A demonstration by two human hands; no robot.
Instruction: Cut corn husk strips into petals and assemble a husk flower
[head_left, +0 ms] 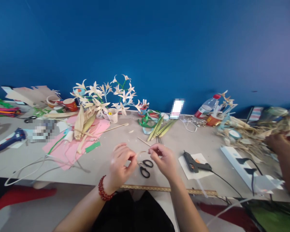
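Observation:
My left hand [120,164], with a red bead bracelet on its wrist, and my right hand [163,160] are held close together above the grey table [111,161]. Both pinch the ends of a thin pale strip [142,152] that curves between them. Black-handled scissors [145,167] lie on the table just under the strip. A long wooden ruler [169,189] lies along the table's near edge below my wrists.
A black glue gun [195,163] rests on white paper to the right, a blue one [8,140] at far left. Pale handmade flowers [103,95], cups, green ribbon [147,120], pink sheets and dried husks crowd the back. Another person's arm [286,158] reaches in at the right, by a power strip [241,166].

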